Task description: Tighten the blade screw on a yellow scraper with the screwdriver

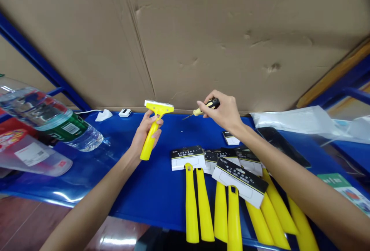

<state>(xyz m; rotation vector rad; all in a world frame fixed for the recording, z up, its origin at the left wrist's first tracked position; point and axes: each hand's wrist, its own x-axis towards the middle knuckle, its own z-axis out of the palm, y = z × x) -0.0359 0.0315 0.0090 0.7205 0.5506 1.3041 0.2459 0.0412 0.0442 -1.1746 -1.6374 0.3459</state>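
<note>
My left hand [146, 127] is wrapped round the handle of a yellow scraper [150, 137], held up above the blue shelf with its wide head at the top. Screws show on that head, and a pale strip runs along its upper edge. To the right, my right hand [224, 110] grips a screwdriver [212, 104] with a black and cream handle. Its thin shaft points left and down toward the scraper, apart from it. Below my hands lie several yellow scrapers [191, 204] with black and white card sleeves [187, 158] over their heads.
A large water bottle [71, 127] and a clear plastic container [37, 156] lie at the left. A small white box [125, 112] sits by the cardboard wall [202, 42]. On the right are a small box [230, 138], a dark phone-like slab [281, 145] and plastic wrapping [291, 120].
</note>
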